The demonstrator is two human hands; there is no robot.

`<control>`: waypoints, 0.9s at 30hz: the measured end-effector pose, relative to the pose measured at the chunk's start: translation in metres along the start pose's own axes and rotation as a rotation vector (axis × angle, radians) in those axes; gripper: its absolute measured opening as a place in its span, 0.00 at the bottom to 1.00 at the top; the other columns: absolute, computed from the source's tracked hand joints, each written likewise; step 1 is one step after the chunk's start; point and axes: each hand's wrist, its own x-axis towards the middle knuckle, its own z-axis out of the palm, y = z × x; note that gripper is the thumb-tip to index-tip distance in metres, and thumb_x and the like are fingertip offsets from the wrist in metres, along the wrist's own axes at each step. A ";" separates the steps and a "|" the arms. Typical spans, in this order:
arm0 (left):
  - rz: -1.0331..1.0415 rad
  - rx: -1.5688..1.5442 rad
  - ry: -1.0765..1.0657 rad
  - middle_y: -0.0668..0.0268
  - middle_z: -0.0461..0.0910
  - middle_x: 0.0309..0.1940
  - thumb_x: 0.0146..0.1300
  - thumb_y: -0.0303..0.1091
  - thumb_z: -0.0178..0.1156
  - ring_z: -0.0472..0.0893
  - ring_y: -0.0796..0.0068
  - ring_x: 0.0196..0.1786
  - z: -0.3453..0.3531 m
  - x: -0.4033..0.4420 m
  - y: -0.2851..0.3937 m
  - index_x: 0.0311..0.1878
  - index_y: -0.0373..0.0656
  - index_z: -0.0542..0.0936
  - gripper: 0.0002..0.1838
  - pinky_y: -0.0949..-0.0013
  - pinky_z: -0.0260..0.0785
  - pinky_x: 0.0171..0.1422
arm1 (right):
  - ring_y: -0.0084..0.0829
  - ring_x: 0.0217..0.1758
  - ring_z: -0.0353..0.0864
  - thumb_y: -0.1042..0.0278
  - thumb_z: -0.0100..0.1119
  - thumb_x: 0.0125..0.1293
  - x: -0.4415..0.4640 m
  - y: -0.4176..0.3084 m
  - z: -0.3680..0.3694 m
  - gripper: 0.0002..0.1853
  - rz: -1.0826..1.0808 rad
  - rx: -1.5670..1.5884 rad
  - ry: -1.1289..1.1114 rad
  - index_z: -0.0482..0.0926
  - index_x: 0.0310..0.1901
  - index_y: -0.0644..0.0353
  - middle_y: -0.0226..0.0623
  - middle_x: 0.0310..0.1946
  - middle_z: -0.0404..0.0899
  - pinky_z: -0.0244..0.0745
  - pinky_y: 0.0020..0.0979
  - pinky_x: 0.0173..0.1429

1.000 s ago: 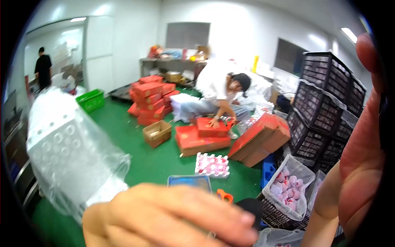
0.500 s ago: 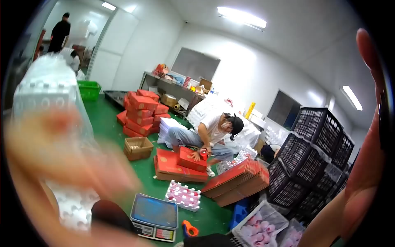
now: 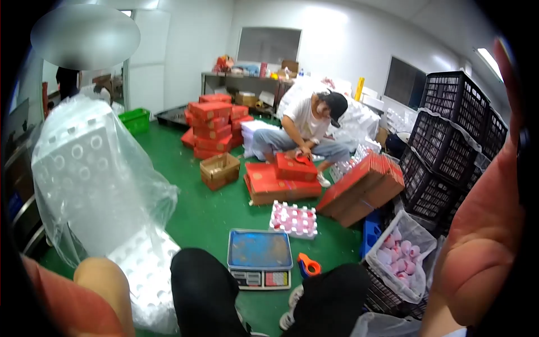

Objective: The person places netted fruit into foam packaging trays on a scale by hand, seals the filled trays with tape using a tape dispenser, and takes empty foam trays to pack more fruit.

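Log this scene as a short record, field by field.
Left hand: left hand at lower left, cut off by the picture edge; grip unclear
Right hand: right hand raised at the right edge, palm in view, fingers mostly out of view; grip unclear
Floor ahead: scale, orange tool to its right, tray of pink-wrapped items beyond
Right side: lined crate of pink-wrapped pieces; black crates stacked behind
Left side: white trays in clear plastic
Co-worker: seated person bent over a red box
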 end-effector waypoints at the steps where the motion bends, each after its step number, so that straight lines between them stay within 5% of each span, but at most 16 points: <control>1: -0.010 0.003 0.016 0.58 0.77 0.44 0.70 0.37 0.56 0.76 0.64 0.46 0.001 0.001 0.002 0.60 0.38 0.74 0.20 0.62 0.68 0.50 | 0.43 0.48 0.80 0.60 0.51 0.70 -0.006 0.000 -0.002 0.12 -0.016 0.008 -0.003 0.74 0.49 0.58 0.54 0.50 0.77 0.75 0.40 0.54; 13: -0.075 -0.046 0.080 0.64 0.75 0.41 0.69 0.35 0.56 0.74 0.71 0.42 0.006 -0.008 -0.011 0.62 0.38 0.72 0.21 0.68 0.68 0.44 | 0.44 0.47 0.80 0.61 0.51 0.70 -0.211 -0.120 -0.043 0.11 -0.319 0.293 0.074 0.75 0.47 0.57 0.54 0.49 0.78 0.75 0.41 0.54; 14: -0.070 -0.039 0.096 0.64 0.75 0.41 0.69 0.35 0.56 0.74 0.72 0.41 0.002 -0.007 -0.006 0.62 0.38 0.72 0.21 0.68 0.68 0.43 | 0.44 0.47 0.80 0.61 0.51 0.70 -0.216 -0.125 -0.034 0.11 -0.279 0.307 -0.014 0.75 0.46 0.57 0.54 0.49 0.78 0.75 0.41 0.54; 15: -0.058 -0.007 0.114 0.65 0.75 0.41 0.69 0.34 0.56 0.74 0.72 0.41 -0.004 -0.008 0.003 0.62 0.38 0.72 0.21 0.69 0.68 0.43 | 0.44 0.49 0.81 0.79 0.63 0.60 -0.219 -0.126 -0.032 0.15 -0.217 0.290 -0.125 0.76 0.49 0.58 0.51 0.52 0.79 0.77 0.39 0.53; 18: 0.055 0.134 0.275 0.66 0.75 0.40 0.68 0.34 0.56 0.74 0.74 0.40 -0.030 -0.027 0.058 0.63 0.38 0.71 0.21 0.70 0.68 0.41 | 0.39 0.54 0.80 0.79 0.59 0.64 -0.245 -0.107 -0.017 0.12 0.131 0.264 -0.170 0.79 0.49 0.61 0.45 0.53 0.79 0.76 0.34 0.56; 20: 0.232 0.183 0.492 0.67 0.74 0.39 0.68 0.33 0.56 0.73 0.76 0.39 -0.040 -0.053 0.101 0.63 0.39 0.71 0.22 0.71 0.68 0.40 | 0.32 0.56 0.78 0.78 0.56 0.67 -0.262 -0.083 0.013 0.10 0.503 0.612 -0.070 0.79 0.50 0.63 0.40 0.52 0.78 0.74 0.31 0.60; 22: 0.446 0.203 0.720 0.68 0.74 0.39 0.68 0.33 0.56 0.73 0.77 0.39 -0.027 -0.095 0.113 0.64 0.39 0.70 0.22 0.72 0.68 0.39 | 0.28 0.51 0.79 0.76 0.58 0.67 -0.278 -0.033 0.050 0.12 0.495 0.696 -0.138 0.79 0.52 0.63 0.34 0.51 0.79 0.74 0.29 0.57; 23: 0.479 0.209 0.862 0.69 0.74 0.39 0.68 0.33 0.56 0.73 0.77 0.38 -0.020 -0.116 0.101 0.64 0.39 0.70 0.22 0.73 0.68 0.39 | 0.27 0.48 0.79 0.76 0.58 0.67 -0.263 -0.045 0.048 0.12 0.779 0.749 -0.301 0.79 0.52 0.64 0.34 0.49 0.80 0.74 0.29 0.56; 24: 0.445 0.212 1.039 0.69 0.74 0.38 0.68 0.32 0.56 0.73 0.78 0.38 -0.012 -0.130 0.068 0.64 0.39 0.70 0.22 0.73 0.68 0.38 | 0.22 0.47 0.77 0.69 0.54 0.73 -0.264 -0.044 0.059 0.14 0.683 0.828 -0.374 0.78 0.56 0.64 0.33 0.46 0.80 0.72 0.25 0.55; 25: 0.332 0.222 1.310 0.66 0.75 0.36 0.69 0.30 0.49 0.75 0.73 0.35 -0.004 -0.138 0.022 0.56 0.39 0.74 0.14 0.70 0.71 0.42 | 0.30 0.55 0.77 0.68 0.59 0.72 -0.246 -0.078 0.047 0.15 0.820 0.916 -0.476 0.78 0.57 0.61 0.35 0.52 0.80 0.70 0.28 0.62; 27: -0.230 0.171 1.357 0.65 0.78 0.34 0.69 0.26 0.49 0.77 0.74 0.35 0.000 -0.169 -0.033 0.58 0.36 0.76 0.17 0.70 0.74 0.44 | 0.26 0.52 0.77 0.71 0.59 0.71 -0.254 -0.075 0.054 0.13 0.533 0.778 -0.630 0.79 0.54 0.64 0.35 0.51 0.80 0.72 0.27 0.58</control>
